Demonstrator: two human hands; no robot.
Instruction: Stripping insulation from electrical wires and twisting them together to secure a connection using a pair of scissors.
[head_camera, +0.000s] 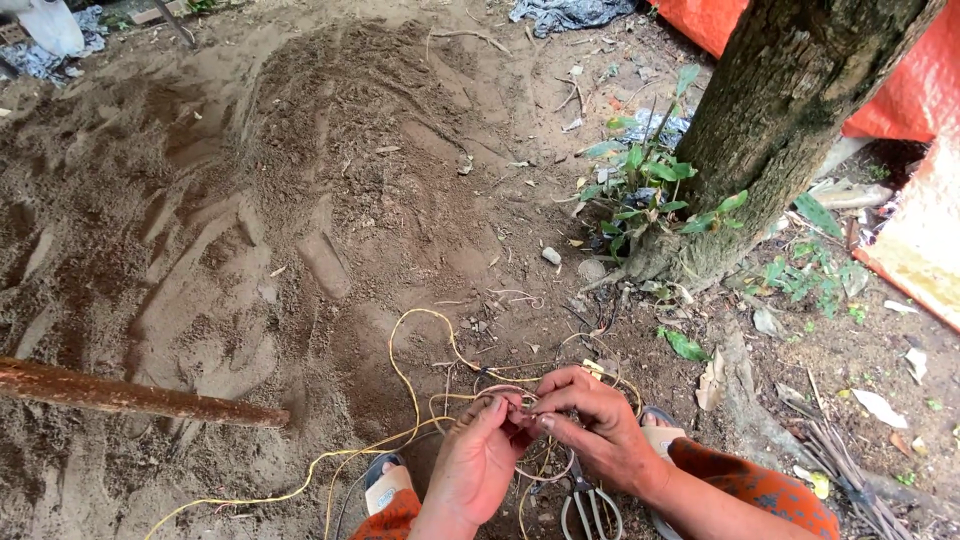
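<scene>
Scissors (588, 508) lie on the sand below as my left hand (478, 462) and right hand (598, 425) both pinch the small wire loop (506, 398) between my knees, mid-twist I judge, needing a firmer turn next.

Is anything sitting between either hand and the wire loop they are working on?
Nothing visible. Both the left hand and the right hand already pinch the small wire loop at their fingertips. Loose yellow wire lies tangled beneath and around them, and scissors lie on the ground below, neither blocking the grip.
</scene>
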